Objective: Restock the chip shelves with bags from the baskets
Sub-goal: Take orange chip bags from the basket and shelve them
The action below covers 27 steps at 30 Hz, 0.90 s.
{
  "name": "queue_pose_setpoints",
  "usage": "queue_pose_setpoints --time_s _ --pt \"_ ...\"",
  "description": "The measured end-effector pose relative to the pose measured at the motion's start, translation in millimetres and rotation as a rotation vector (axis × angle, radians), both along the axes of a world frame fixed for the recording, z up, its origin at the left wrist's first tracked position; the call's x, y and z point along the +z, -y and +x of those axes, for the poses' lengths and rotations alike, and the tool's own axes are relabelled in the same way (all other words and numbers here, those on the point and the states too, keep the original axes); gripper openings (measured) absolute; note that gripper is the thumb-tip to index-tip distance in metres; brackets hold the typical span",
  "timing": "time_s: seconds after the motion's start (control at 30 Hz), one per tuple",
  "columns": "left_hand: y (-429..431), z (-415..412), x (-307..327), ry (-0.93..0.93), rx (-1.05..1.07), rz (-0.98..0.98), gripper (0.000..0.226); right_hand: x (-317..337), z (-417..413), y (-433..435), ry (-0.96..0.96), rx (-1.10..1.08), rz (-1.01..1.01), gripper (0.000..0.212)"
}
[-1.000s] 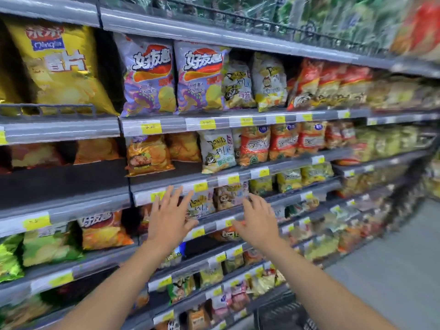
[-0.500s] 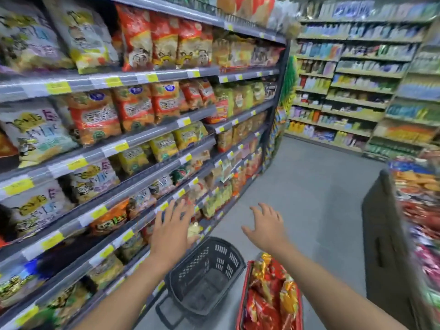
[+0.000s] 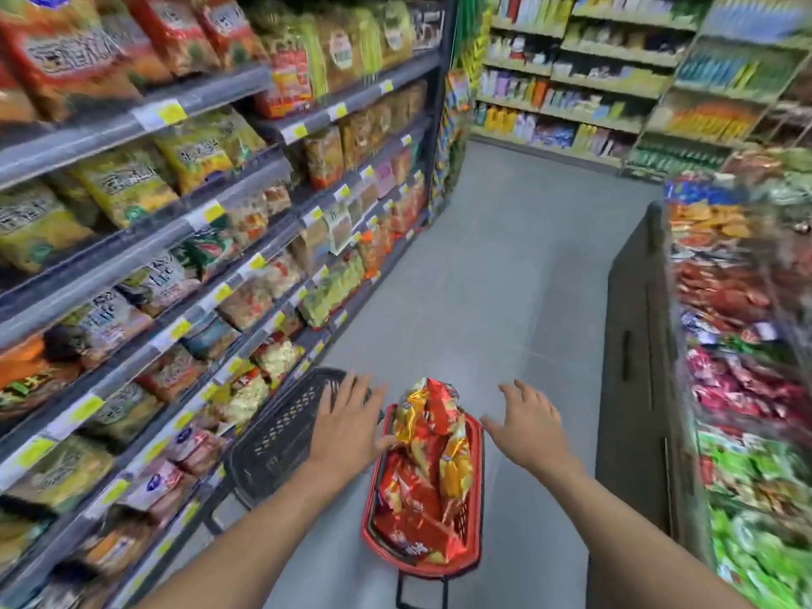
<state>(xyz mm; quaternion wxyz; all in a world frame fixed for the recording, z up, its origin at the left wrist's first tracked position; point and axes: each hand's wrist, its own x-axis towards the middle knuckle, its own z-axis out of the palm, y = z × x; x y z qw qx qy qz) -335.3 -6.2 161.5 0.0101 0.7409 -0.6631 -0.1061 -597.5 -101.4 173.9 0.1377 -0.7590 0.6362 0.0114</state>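
Red basket [image 3: 475, 512] on the aisle floor, heaped with chip bags [image 3: 428, 459], beside the chip shelves [image 3: 246, 274] for short carries. Left hand [image 3: 349, 426] and right hand [image 3: 529, 426] spread, empty, flanking the heap, likely to lift a bag

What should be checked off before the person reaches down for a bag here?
1. Left hand empty, fingers spread: ok.
2. Right hand empty, open: ok.
3. Red basket holds chip bags: ok.
4. Black basket contents: appears empty, partly hidden by the left hand: cannot tell.
5. Either hand touching a bag: left fingertips close to the top bag, contact cannot tell.
6. Open slot on the chip shelves: blurred, cannot tell.
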Motion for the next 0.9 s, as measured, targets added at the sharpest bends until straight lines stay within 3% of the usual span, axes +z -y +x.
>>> queue_pose_setpoints --time_s 0.3,0.57,0.77,0.9 --pt "34.7 -35.3 -118.7 -0.076 -0.054 0.149 0.093 -128.1 -14.8 8.7 0.003 -0.059 0.231 0.073" --pt "54.0 -31.6 -246.0 -0.158 -0.068 0.241 0.091 -266.7 2.6 1.7 0.151 -0.256 0.437 0.065" --pt "52.3 -24.2 -324.8 -0.193 -0.058 0.314 0.093 -359.4 23.4 8.7 0.302 -0.494 0.474 0.08" --pt "47.4 -20.8 -355.0 -0.232 -0.044 0.329 0.087 -401.1 31.0 26.8 0.243 -0.575 0.464 0.089"
